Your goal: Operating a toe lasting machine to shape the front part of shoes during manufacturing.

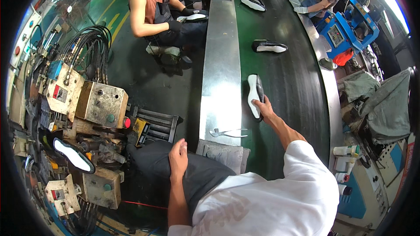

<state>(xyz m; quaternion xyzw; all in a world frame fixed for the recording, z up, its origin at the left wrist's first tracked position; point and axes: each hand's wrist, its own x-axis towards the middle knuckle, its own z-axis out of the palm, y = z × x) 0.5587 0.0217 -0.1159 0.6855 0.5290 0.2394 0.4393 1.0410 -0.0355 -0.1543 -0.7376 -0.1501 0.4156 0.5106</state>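
Gripping a black shoe (253,91) with a white sole, the right hand (264,108) reaches over the left part of the dark green belt (302,100). Its fingers are closed around the end of the shoe nearer the person, and the sole faces up; whether the shoe touches the belt or is raised just above it, I cannot tell. The left hand (178,159) is well to the left of the belt, above the person's dark trousers (205,168); its fingers are loosely bent and nothing shows in its grasp.

Along the belt's left edge runs a shiny metal surface (221,74). Pliers (221,133) lie across it, beside the belt, and a grey cloth (222,155) is at its near end.

Farther along on the belt are a second shoe (270,47), lying crosswise, and a pair of shoes (253,2) beyond that. Well to the left of the belt, another white-soled shoe (74,156) is at a machine (103,105) with hoses.

Left of the belt, past the metal surface, a seated co-worker (151,13) in dark gloves holds a shoe (191,18). Right of the belt, a person in a striped top (326,0) stands near a blue machine (348,28).
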